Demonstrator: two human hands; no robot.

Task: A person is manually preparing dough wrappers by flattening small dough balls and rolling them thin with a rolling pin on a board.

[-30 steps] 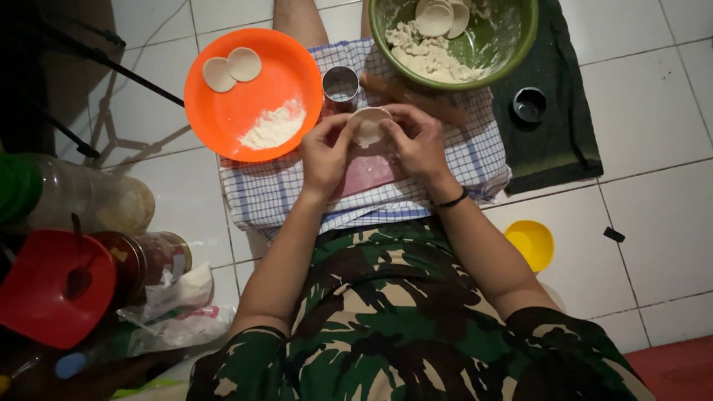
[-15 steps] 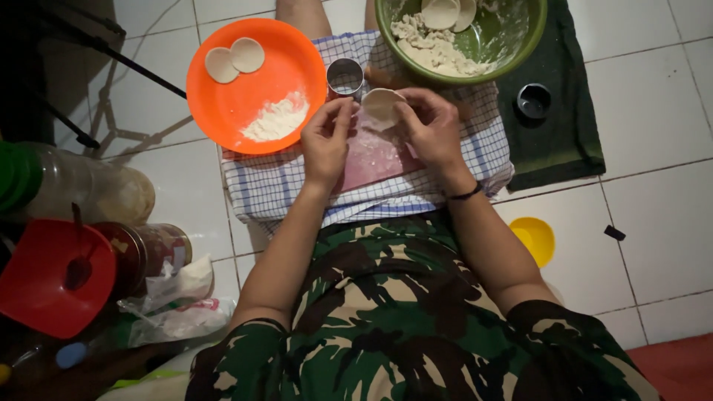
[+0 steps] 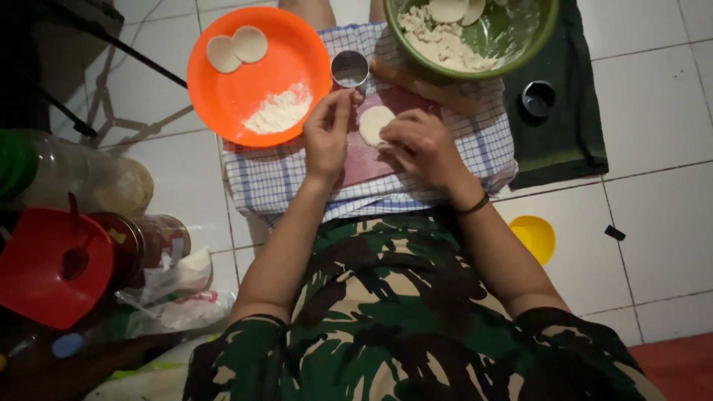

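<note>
Between the two sets of fingertips lies a small round dough disc (image 3: 375, 123), flat on a pinkish mat (image 3: 364, 160). The left hand (image 3: 328, 134) pinches loosely at the disc's near edge, fingers bent; the right hand (image 3: 422, 145) curls over its other side, fingertips touching the dough, not clenched. By the look of it the disc is being pressed or shaped on the mat, and lifting it cleanly would call for a light grip so it keeps its round form. Just beyond sits a small metal cup (image 3: 350, 68), with an orange plate (image 3: 297, 44) to its left holding two finished discs (image 3: 237, 50) and a heap of flour (image 3: 280, 113). A green bowl (image 3: 546, 26) of dough scraps is cut off at the top. The right palm hides part of the disc.
</note>
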